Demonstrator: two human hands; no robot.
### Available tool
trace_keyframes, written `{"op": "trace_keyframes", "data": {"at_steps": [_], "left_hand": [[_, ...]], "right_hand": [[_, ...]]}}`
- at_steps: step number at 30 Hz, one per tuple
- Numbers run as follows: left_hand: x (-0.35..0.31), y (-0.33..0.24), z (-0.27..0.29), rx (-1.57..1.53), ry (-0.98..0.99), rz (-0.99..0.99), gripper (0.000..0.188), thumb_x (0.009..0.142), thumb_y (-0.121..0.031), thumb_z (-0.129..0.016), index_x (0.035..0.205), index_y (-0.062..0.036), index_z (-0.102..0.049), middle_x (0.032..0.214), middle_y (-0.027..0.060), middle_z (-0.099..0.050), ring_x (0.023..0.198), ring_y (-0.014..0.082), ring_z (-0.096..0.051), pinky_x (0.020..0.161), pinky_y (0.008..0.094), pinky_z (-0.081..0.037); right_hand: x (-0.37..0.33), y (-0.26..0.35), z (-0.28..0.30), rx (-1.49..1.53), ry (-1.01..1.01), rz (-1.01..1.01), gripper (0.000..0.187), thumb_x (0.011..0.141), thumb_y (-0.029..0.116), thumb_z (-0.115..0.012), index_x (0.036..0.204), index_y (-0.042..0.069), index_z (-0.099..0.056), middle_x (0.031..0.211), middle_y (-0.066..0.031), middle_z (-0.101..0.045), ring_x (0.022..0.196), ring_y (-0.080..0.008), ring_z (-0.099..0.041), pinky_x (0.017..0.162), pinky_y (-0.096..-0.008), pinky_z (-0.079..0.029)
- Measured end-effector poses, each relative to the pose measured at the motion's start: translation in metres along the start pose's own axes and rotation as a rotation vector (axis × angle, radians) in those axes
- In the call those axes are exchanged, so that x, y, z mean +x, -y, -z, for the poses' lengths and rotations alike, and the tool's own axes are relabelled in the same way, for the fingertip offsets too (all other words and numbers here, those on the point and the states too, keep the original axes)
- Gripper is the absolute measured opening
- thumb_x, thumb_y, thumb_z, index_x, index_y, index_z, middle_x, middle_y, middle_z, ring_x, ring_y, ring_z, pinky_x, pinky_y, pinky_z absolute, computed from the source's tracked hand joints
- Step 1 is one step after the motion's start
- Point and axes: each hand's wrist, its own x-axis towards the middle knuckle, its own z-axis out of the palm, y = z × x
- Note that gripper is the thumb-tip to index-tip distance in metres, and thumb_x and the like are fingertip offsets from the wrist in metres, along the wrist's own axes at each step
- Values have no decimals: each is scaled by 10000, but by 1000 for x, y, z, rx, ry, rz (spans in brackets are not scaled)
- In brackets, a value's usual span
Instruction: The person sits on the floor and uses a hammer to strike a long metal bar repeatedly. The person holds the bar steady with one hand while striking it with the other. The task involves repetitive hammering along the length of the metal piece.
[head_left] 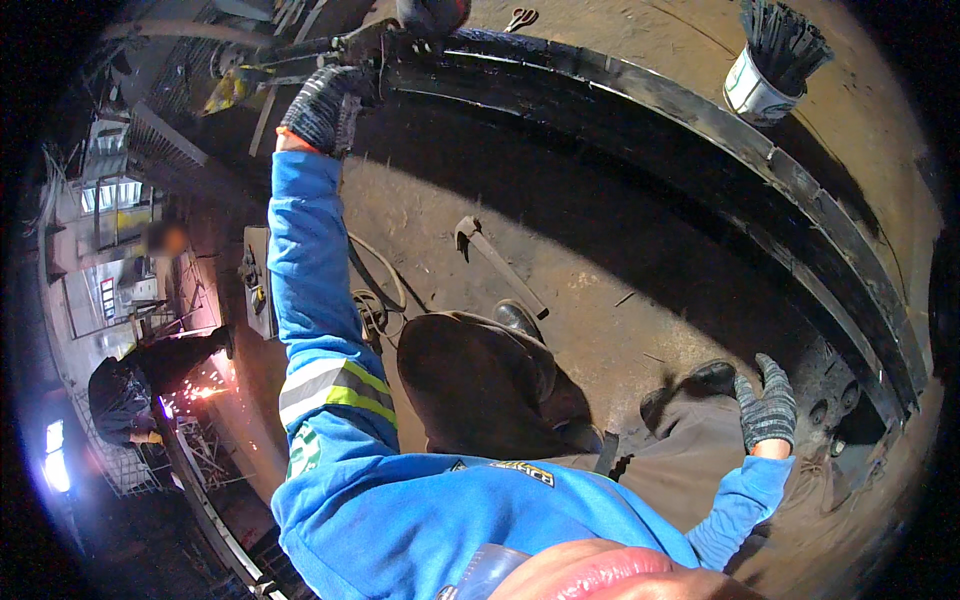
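My left hand (328, 108), in a dark striped knit glove, reaches far forward to the left end of a long curved dark steel beam (690, 98). Its fingers are curled against a dark metal piece (368, 62) there; what exactly they grip is hidden in shadow. Down at the right, my right hand (770, 405) wears a matching glove, with thumb and fingers apart and nothing in it. It is held beside my right leg, near the beam's right part. A hammer (505, 268) with a pale handle lies on the ground between my feet and the beam.
A white bucket (755, 92) of thin dark strips stands beyond the beam. A red-handled tool (521, 19) lies past its far edge. Cables (375, 300) coil near my left arm. At left, a crouching person (130, 395) works amid sparks beside a long metal bar (215, 530).
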Motion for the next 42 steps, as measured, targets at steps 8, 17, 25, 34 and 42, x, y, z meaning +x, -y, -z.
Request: {"op": "trace_keyframes", "data": {"at_steps": [8, 17, 25, 34, 42], "left_hand": [[-8, 7, -9, 39, -81, 30, 212, 696, -66, -580, 906, -55, -608, 890, 155, -607, 873, 333, -569, 801, 398, -452], [1, -78, -42, -44, -123, -151, 233, 716, 3, -582, 944, -42, -595, 894, 116, -601, 833, 256, -579, 746, 332, -471], [21, -275, -43, -1874, -81, 462, 180, 751, 12, -571, 907, -61, -622, 899, 58, -634, 857, 189, -586, 768, 313, -464], [0, -412, -77, -728, -207, -63, 226, 702, -176, -578, 884, -41, -592, 809, 198, -579, 800, 380, -556, 728, 447, -466], [-1, -414, -102, -640, -229, 85, 254, 667, -151, -578, 894, -37, -577, 841, 199, -585, 813, 389, -556, 719, 447, -467]], "right_hand": [[-9, -3, 0, 8, -9, -1, 454, 771, 181, -655, 1186, 54, -523, 1176, -163, -542, 1080, -310, -519, 928, -361, -411], [-16, -6, -1, -30, -19, 24, 463, 763, 211, -652, 1179, 54, -523, 1161, -168, -548, 1070, -318, -521, 928, -375, -413], [-22, -9, 0, -75, 3, 15, 517, 768, 327, -634, 1186, 44, -522, 1197, -184, -529, 1115, -327, -494, 956, -377, -395], [-3, -66, -46, -27, 6, 101, 400, 797, 352, -552, 1104, 96, -573, 1119, -180, -574, 1018, -347, -554, 859, -388, -463], [-26, 18, 12, -353, 307, -105, 523, 797, 294, -562, 1241, 33, -475, 1223, -212, -501, 1142, -337, -476, 988, -370, -369]]}}
